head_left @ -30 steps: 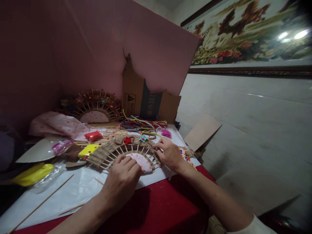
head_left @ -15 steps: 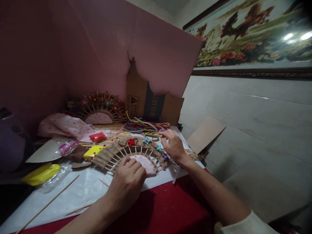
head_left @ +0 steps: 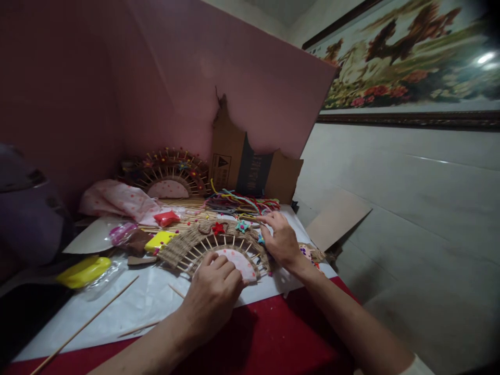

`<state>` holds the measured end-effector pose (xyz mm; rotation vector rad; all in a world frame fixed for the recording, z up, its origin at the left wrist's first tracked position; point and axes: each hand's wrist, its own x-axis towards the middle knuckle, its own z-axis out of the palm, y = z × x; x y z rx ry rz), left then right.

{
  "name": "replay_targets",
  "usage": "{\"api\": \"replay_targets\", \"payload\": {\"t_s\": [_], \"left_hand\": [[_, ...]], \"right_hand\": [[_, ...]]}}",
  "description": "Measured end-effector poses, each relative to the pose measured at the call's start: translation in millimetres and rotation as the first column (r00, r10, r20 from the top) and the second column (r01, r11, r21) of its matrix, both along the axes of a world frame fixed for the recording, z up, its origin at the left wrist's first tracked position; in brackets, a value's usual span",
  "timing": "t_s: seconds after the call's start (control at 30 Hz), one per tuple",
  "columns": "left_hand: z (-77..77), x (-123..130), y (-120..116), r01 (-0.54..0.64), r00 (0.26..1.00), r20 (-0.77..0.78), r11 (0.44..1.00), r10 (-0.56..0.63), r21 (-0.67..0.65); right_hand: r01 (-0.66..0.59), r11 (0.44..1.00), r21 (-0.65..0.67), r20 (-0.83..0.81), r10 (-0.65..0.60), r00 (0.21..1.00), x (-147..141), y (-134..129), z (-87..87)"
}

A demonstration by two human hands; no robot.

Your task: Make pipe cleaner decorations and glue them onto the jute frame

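A fan-shaped woven twine piece (head_left: 182, 245) with stick ribs lies before me on white paper. Red (head_left: 217, 228) and turquoise (head_left: 242, 226) pipe-cleaner stars decorate its upper band. My left hand (head_left: 216, 286) is closed on the lower edge of its pink dotted half-circle (head_left: 238, 260), with the fingertips partly hidden. Over the right end of the band, my right hand (head_left: 280, 239) has its thumb apart from bent fingers. Nothing shows between them; a blue star (head_left: 261, 238) sits by the thumb and is partly covered.
Behind lie coloured pipe cleaners (head_left: 250, 200), thin sticks and a red clay packet (head_left: 166, 218). A second decorated fan (head_left: 167, 188) leans at the back beside torn cardboard (head_left: 230, 151). Yellow packets (head_left: 84, 272), dotted cloth (head_left: 121, 200) and a long stick (head_left: 86, 324) are at left.
The whole view has shifted, so most things appear farther right. My right hand sits slightly lower against the fan's right end. My left hand keeps its place on the fan.
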<state>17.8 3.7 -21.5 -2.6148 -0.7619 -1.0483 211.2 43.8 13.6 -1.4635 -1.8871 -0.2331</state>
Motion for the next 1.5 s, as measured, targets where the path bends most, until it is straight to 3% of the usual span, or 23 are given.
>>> {"api": "replay_targets", "payload": {"t_s": [0.17, 0.33, 0.5, 0.73, 1.07, 1.3, 1.5], "left_hand": [[0.1, 0.6, -1.0, -0.027, 1.0, 0.007, 0.999, 0.028, -0.033], [1.6, -0.1, 0.0, -0.085, 0.996, 0.002, 0.991, 0.086, -0.102], [4.0, -2.9, 0.8, -0.119, 0.992, 0.006, 0.974, 0.123, -0.194], [0.5, -5.9, 7.1, -0.164, 0.976, 0.103, 0.956, 0.194, -0.242], [-2.5, -12.4, 17.3, -0.253, 0.931, 0.193, 0.929, 0.309, -0.269], [-2.4, -10.5, 13.5, -0.173, 0.962, 0.164, 0.952, 0.219, -0.253], [-5.8, -7.7, 11.9, -0.135, 0.98, 0.111, 0.963, 0.165, -0.234]], "right_hand": [[-0.109, 0.99, 0.095, -0.291, 0.132, 0.947, -32.7, -20.2, 10.1], [-0.066, 0.981, 0.182, -0.477, 0.147, 0.866, -49.9, -28.5, -4.2], [-0.046, 0.959, 0.279, -0.34, 0.143, 0.929, -49.5, -34.3, -23.1], [-0.098, 0.953, 0.287, -0.177, 0.153, 0.972, -48.6, -38.3, -29.7], [-0.07, 0.967, 0.244, -0.177, 0.116, 0.977, -45.4, -30.6, -36.2], [-0.103, 0.977, 0.185, -0.297, 0.155, 0.942, -45.4, -27.9, -39.6], [-0.114, 0.974, 0.197, -0.301, 0.171, 0.938, -44.4, -24.7, -42.6]]}}
